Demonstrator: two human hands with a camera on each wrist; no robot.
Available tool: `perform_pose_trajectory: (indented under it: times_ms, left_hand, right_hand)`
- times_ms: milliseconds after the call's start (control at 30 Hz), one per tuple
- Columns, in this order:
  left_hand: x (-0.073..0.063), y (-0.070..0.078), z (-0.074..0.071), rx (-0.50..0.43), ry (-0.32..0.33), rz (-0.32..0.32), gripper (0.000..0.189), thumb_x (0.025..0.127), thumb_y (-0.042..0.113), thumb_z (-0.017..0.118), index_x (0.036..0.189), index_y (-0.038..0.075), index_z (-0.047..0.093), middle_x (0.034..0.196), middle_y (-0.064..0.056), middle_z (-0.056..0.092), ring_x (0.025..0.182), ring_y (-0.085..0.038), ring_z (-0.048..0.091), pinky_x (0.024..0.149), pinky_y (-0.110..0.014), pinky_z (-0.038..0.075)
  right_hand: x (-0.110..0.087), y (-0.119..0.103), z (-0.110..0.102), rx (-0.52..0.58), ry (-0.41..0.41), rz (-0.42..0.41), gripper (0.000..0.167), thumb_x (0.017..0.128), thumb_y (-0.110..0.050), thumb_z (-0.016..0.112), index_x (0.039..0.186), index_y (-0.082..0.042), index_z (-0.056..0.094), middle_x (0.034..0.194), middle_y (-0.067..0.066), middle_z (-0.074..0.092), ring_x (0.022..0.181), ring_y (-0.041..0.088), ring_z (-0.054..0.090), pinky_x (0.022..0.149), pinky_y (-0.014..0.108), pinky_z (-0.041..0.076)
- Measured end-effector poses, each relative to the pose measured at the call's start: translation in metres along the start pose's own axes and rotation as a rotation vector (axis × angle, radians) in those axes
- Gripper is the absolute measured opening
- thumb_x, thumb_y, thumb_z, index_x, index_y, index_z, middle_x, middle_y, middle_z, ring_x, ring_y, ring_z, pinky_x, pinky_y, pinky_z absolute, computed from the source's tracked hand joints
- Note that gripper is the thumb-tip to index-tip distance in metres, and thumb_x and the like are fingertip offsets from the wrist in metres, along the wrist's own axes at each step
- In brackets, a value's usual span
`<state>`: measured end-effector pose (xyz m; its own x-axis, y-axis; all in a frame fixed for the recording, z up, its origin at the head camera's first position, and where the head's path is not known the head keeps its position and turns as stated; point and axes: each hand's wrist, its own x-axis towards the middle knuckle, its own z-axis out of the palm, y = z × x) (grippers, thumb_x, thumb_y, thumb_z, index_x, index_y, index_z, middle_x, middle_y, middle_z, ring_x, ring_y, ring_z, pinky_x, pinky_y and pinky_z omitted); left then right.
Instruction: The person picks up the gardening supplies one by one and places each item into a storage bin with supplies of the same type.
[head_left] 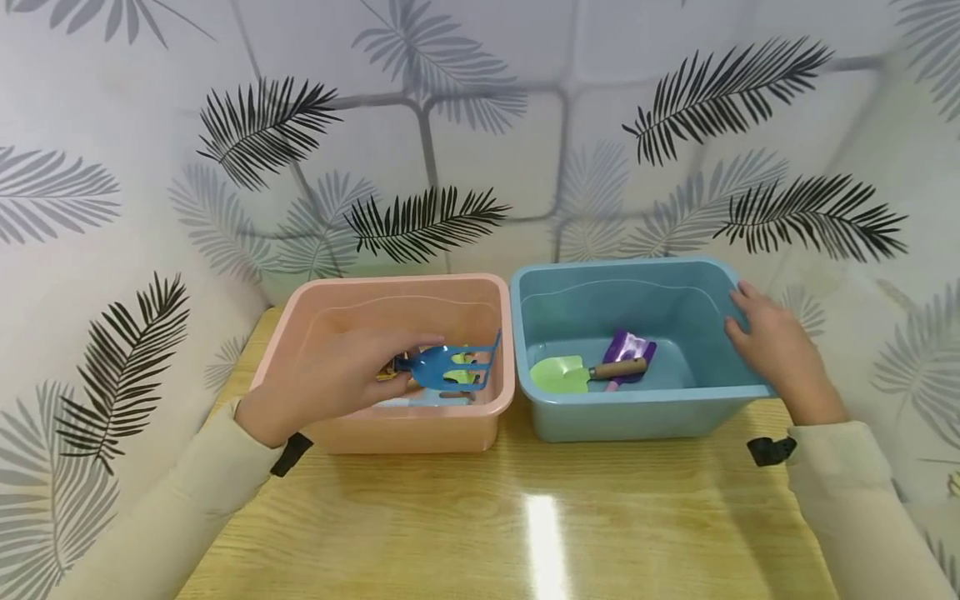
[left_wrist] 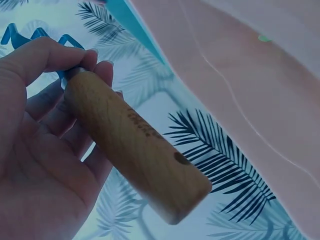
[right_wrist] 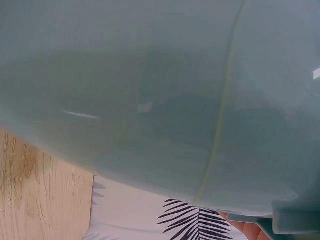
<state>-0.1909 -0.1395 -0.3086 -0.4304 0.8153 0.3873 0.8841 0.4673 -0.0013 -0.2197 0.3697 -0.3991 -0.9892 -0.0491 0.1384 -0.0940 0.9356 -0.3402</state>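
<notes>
My left hand (head_left: 337, 375) holds a small blue garden hand rake (head_left: 435, 367) over the pink bin (head_left: 397, 421), its tines pointing right. In the left wrist view, thumb and fingers pinch the rake where its wooden handle (left_wrist: 135, 145) meets the blue head; the handle's rear end sticks out free. At the far right, my right hand (head_left: 780, 350) grips the right rim of the blue bin (head_left: 637, 417), the thumb on the inner side. The right wrist view shows mostly the blue bin's wall (right_wrist: 150, 100), with part of the fingers (right_wrist: 252, 231) at the rim.
Inside the blue bin lie a green hand trowel (head_left: 562, 375) with a wooden handle and a purple shovel (head_left: 628, 346). Several partly hidden tools, one light blue (head_left: 427, 400), lie in the pink bin. Both bins stand side by side on a wooden table (head_left: 450, 517) against a leaf-patterned backdrop (head_left: 495, 158).
</notes>
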Motion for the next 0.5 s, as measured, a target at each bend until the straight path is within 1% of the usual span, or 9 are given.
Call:
perform_pose_trajectory:
  times_ms: [67, 100, 133, 200, 300, 367, 400, 433, 500]
  left_hand:
    - [0.005, -0.008, 0.001, -0.039, -0.003, -0.031, 0.025, 0.072, 0.017, 0.066, 0.094, 0.024, 0.058, 0.081, 0.015, 0.049, 0.072, 0.0, 0.042, 0.061, -0.018, 0.033]
    - [0.007, -0.012, 0.001, -0.067, -0.013, -0.054, 0.025, 0.071, 0.016, 0.065, 0.092, 0.027, 0.057, 0.079, 0.016, 0.048, 0.07, 0.001, 0.042, 0.059, -0.017, 0.033]
    - [0.008, -0.015, 0.002, -0.101, -0.039, -0.07, 0.027, 0.072, 0.014, 0.062, 0.094, 0.028, 0.056, 0.077, 0.016, 0.046, 0.067, 0.001, 0.041, 0.056, -0.017, 0.032]
    - [0.011, -0.021, 0.006, -0.177, -0.099, -0.102, 0.026, 0.072, 0.008, 0.057, 0.09, 0.027, 0.054, 0.072, 0.012, 0.045, 0.063, 0.0, 0.04, 0.052, -0.019, 0.031]
    - [0.014, -0.032, 0.012, -0.341, -0.214, -0.156, 0.022, 0.08, 0.007, 0.06, 0.097, 0.021, 0.055, 0.074, 0.008, 0.049, 0.065, -0.004, 0.046, 0.056, -0.021, 0.039]
    - [0.014, -0.039, 0.017, -0.432, -0.275, -0.202, 0.015, 0.084, 0.007, 0.062, 0.092, 0.017, 0.054, 0.072, 0.005, 0.048, 0.065, -0.005, 0.048, 0.057, -0.022, 0.041]
    - [0.014, -0.043, 0.019, -0.423, -0.294, -0.211, 0.013, 0.084, 0.008, 0.061, 0.088, 0.017, 0.053, 0.072, 0.005, 0.047, 0.064, -0.006, 0.048, 0.057, -0.023, 0.04]
    - [0.015, -0.048, 0.022, -0.435, -0.311, -0.224, 0.012, 0.085, 0.007, 0.06, 0.086, 0.017, 0.053, 0.07, 0.004, 0.047, 0.062, -0.006, 0.047, 0.056, -0.023, 0.039]
    - [0.016, -0.056, 0.028, -0.441, -0.338, -0.24, 0.017, 0.086, 0.007, 0.059, 0.077, 0.017, 0.048, 0.066, 0.004, 0.04, 0.058, -0.006, 0.042, 0.054, -0.023, 0.033]
  right_hand:
    - [0.0, 0.0, 0.0, -0.004, 0.002, -0.005, 0.05, 0.092, -0.011, 0.049, 0.135, 0.013, 0.036, 0.144, 0.029, 0.026, 0.12, 0.053, 0.032, 0.095, 0.064, 0.027]
    - [0.0, 0.001, 0.0, -0.005, 0.001, -0.006, 0.05, 0.092, -0.01, 0.049, 0.135, 0.013, 0.036, 0.144, 0.029, 0.026, 0.12, 0.053, 0.032, 0.095, 0.064, 0.027]
    - [0.0, 0.001, 0.0, -0.005, 0.001, -0.006, 0.05, 0.092, -0.01, 0.049, 0.135, 0.013, 0.035, 0.144, 0.029, 0.026, 0.12, 0.053, 0.032, 0.095, 0.064, 0.027]
    - [0.0, 0.001, 0.001, -0.009, 0.004, -0.007, 0.05, 0.092, -0.01, 0.049, 0.135, 0.013, 0.036, 0.144, 0.029, 0.026, 0.119, 0.054, 0.033, 0.095, 0.064, 0.027]
    - [0.0, 0.002, 0.001, -0.009, 0.009, -0.006, 0.05, 0.092, -0.01, 0.049, 0.135, 0.013, 0.036, 0.144, 0.029, 0.026, 0.119, 0.054, 0.033, 0.094, 0.064, 0.028]
    - [0.0, 0.001, 0.0, -0.012, 0.006, -0.007, 0.05, 0.092, -0.01, 0.049, 0.135, 0.012, 0.036, 0.144, 0.029, 0.026, 0.119, 0.053, 0.033, 0.095, 0.064, 0.027]
    - [0.0, 0.0, 0.0, -0.012, 0.004, -0.006, 0.05, 0.092, -0.01, 0.049, 0.135, 0.012, 0.036, 0.144, 0.029, 0.026, 0.12, 0.053, 0.032, 0.095, 0.064, 0.027]
    - [0.0, 0.0, 0.0, -0.012, -0.001, -0.003, 0.051, 0.093, -0.011, 0.049, 0.136, 0.012, 0.035, 0.144, 0.029, 0.025, 0.12, 0.053, 0.032, 0.095, 0.064, 0.027]
    - [0.0, -0.001, 0.0, -0.009, -0.009, 0.003, 0.051, 0.093, -0.011, 0.048, 0.136, 0.012, 0.034, 0.145, 0.028, 0.024, 0.121, 0.053, 0.031, 0.095, 0.064, 0.026]
